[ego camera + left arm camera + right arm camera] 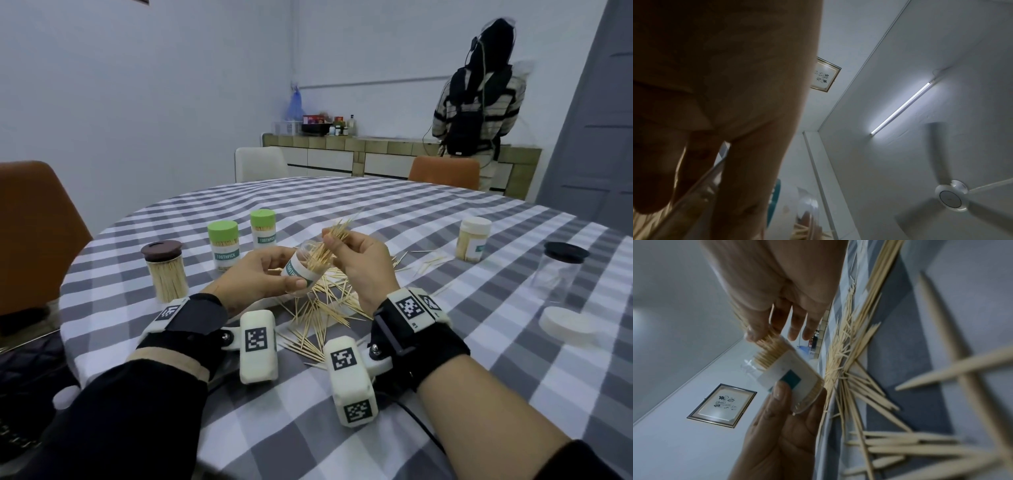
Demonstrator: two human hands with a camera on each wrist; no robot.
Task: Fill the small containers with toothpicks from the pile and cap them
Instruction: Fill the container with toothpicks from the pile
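Observation:
My left hand [263, 270] grips a small clear container [303, 267] with a white and teal label, tilted with its mouth up and to the right. My right hand [352, 253] pinches a bundle of toothpicks [329, 243] whose lower ends sit inside that mouth. In the right wrist view the container [793, 378] lies between both hands, with the bundle [769, 352] entering it. The loose pile [318, 318] is spread on the checked cloth below the hands. In the left wrist view only the hand [725, 97] and the container's clear edge [701, 183] show.
Two green-capped filled containers [224, 245] [263, 228] and a brown-lidded jar [166, 270] stand at the left. A white-capped container [474, 240] stands to the right, with a black-lidded clear jar [561, 274] and a loose white cap [567, 325] near the table's right edge. A person [476, 102] stands at the far counter.

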